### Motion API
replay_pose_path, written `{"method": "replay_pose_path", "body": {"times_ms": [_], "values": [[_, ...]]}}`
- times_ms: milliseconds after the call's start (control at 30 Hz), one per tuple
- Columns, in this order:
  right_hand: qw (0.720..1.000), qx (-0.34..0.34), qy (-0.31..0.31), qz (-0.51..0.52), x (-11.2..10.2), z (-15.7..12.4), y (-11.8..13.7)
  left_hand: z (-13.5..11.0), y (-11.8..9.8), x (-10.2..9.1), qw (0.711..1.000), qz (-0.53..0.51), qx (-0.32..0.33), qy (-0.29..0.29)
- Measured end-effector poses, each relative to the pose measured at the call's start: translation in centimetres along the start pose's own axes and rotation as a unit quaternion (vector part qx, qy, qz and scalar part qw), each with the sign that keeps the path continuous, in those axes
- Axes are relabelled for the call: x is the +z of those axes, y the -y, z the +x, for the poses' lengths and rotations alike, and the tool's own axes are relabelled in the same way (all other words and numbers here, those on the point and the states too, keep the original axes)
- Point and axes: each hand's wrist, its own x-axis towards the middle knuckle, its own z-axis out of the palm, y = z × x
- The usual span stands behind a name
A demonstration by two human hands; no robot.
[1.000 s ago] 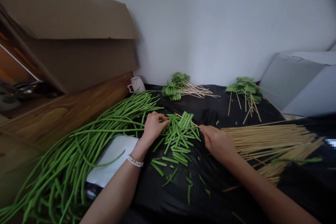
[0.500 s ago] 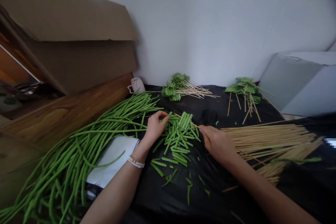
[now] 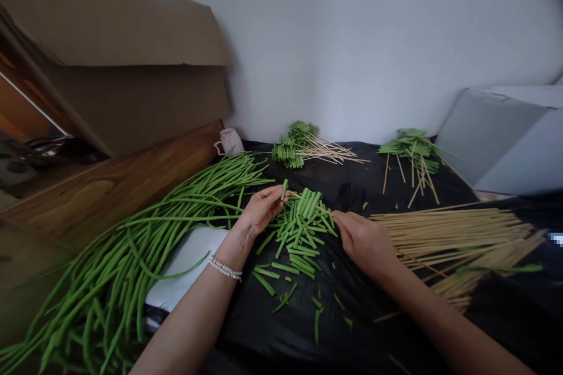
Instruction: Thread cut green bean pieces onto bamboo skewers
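Note:
My right hand (image 3: 365,240) is closed around a thin wooden skewer (image 3: 324,211) that points left. Several cut green bean pieces (image 3: 309,203) sit side by side on that skewer. At its left tip, my left hand (image 3: 264,208), with a beaded bracelet at the wrist, pinches one short green bean piece (image 3: 285,188) upright against the point. Whether the point has gone into the piece is too small to tell. Loose cut bean pieces (image 3: 301,262) lie below on a black plastic sheet (image 3: 272,334).
Long whole beans (image 3: 176,217) spread on the left, partly over a white object (image 3: 189,258). Bare skewers (image 3: 457,234) lie at right. Filled bean skewers (image 3: 288,152) and another pile (image 3: 413,149) rest behind. A mug (image 3: 231,142), cardboard box (image 3: 132,70) and white box (image 3: 505,135) stand around.
My left hand has turned, its palm now showing more, and the bean piece in its fingers stands upright at the skewer's tip. My right hand has barely moved.

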Motion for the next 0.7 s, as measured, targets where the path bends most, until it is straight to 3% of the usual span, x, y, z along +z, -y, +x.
{"method": "replay_pose_path", "body": {"times_ms": [700], "values": [[1.0, 0.004, 0.0, -0.016, -0.21, 0.08, 0.25, -0.08, 0.12, 0.16, 1.0, -0.027, 0.0, 0.001]]}}
